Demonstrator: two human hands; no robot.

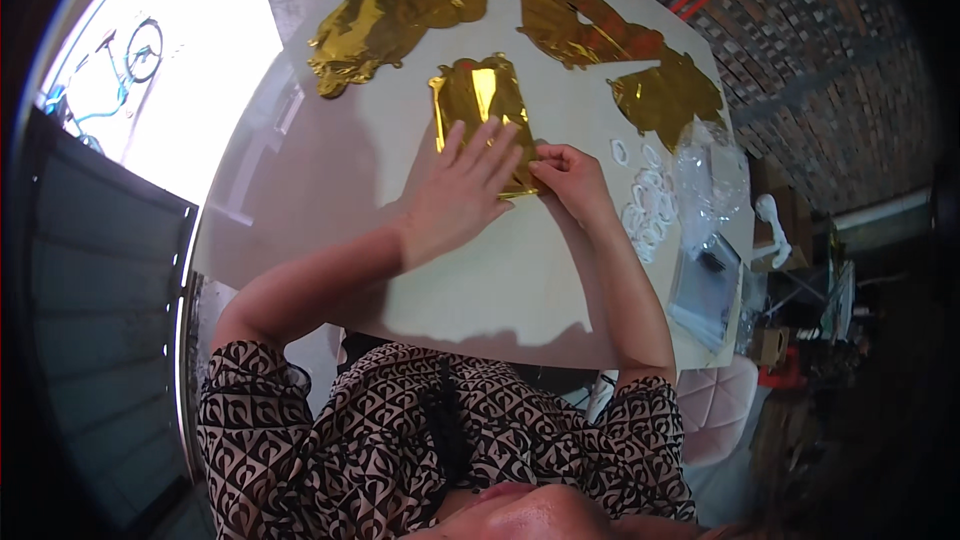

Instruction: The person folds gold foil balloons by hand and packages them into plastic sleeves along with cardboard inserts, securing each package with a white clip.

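A gold foil balloon [482,90], flat and folded into a rough rectangle, lies on the pale table in front of me. Across its lower part rests my left hand [462,182], fingers spread and palm down. At the balloon's lower right edge, my right hand [574,182] pinches the foil between thumb and fingers. The near left part of the foil is hidden under my left hand.
More flat gold balloons lie at the far left [400,15], far middle [570,15] and far right [668,98] of the table [480,290]. White loops [652,205], clear plastic bags [712,175] and a clear packet [704,290] lie right. A pink chair [718,410] stands beyond the near right edge.
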